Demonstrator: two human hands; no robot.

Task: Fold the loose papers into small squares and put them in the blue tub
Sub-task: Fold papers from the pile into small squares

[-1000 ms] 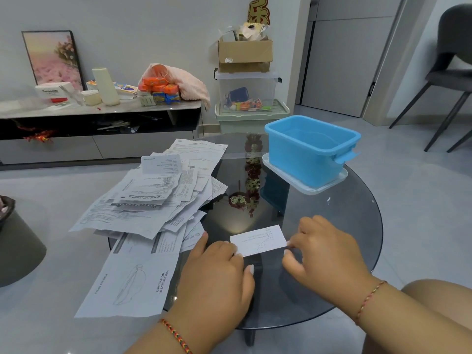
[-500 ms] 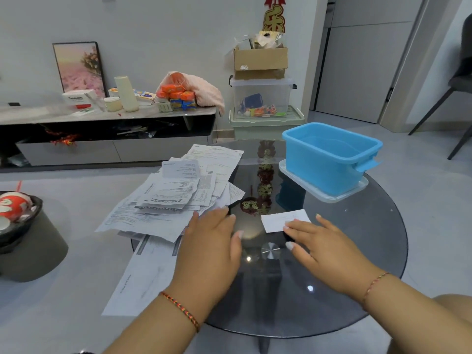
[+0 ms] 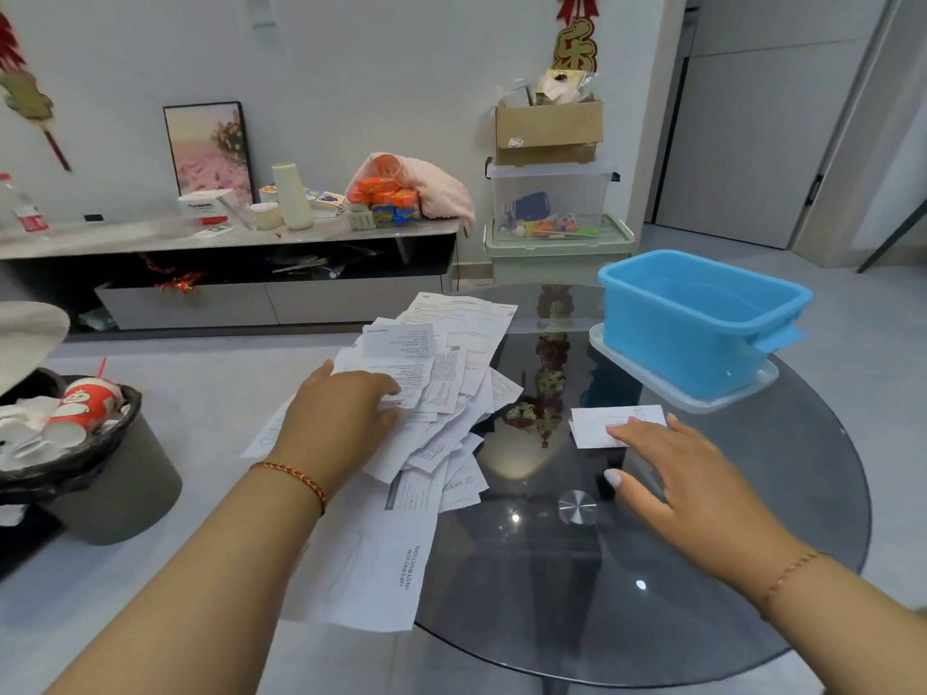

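Left hand: fingers flat, resting on the loose papers.
Right hand: fingers straight, pressing the folded paper beside the blue tub.
Risk: overhanging sheets could slide off the glass table.

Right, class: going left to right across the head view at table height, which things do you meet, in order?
Bin → left hand on the paper pile → folded paper under the right hand → blue tub.
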